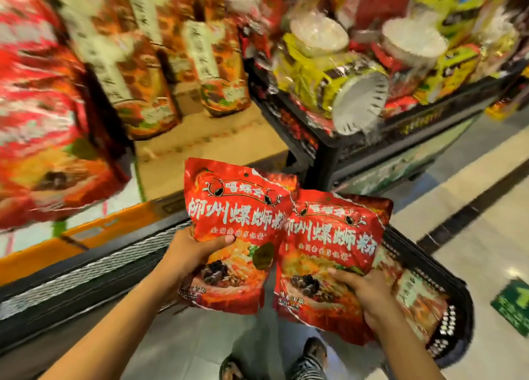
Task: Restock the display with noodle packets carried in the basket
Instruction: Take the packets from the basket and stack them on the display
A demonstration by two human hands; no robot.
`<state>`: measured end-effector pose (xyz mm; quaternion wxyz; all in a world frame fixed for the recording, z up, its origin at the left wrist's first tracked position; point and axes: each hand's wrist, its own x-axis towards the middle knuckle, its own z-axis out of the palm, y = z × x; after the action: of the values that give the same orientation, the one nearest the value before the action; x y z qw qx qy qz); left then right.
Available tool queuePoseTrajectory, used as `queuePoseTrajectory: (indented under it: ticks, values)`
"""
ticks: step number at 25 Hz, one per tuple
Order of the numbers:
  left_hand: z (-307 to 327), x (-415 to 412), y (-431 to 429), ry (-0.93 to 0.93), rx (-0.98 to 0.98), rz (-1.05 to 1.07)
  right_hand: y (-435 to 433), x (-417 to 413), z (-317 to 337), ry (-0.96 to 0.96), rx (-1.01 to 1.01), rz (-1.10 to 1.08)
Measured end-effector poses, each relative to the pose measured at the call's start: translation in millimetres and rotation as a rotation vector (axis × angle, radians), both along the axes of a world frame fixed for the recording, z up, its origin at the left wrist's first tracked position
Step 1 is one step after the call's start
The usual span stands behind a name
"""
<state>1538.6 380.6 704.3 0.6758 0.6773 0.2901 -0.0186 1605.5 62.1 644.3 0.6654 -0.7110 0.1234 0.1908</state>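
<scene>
Left hand (194,253) grips left packet (237,207), right hand (369,291) right packet (329,230); basket (461,302) mostly hidden behind.

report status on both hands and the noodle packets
Left hand grips red foil noodle packet; right hand grips second red foil packet. Black plastic basket below right hand, more packets inside. Cardboard display gap ahead, unobstructed.
</scene>
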Motion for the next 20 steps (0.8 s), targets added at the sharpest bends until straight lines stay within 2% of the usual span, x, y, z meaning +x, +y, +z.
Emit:
queuePoseTrajectory:
  ticks: [4,14,20]
  values:
    - [28,-38,38,-0.089,-0.052,0.195,53,9,24,-0.036,0.084,0.184]
    - [64,-107,88,-0.200,0.055,0.688,157,58,81,-0.138,0.157,0.566]
    - [66,-136,113,-0.285,-0.083,0.935,208,65,98,-0.138,0.289,0.662]
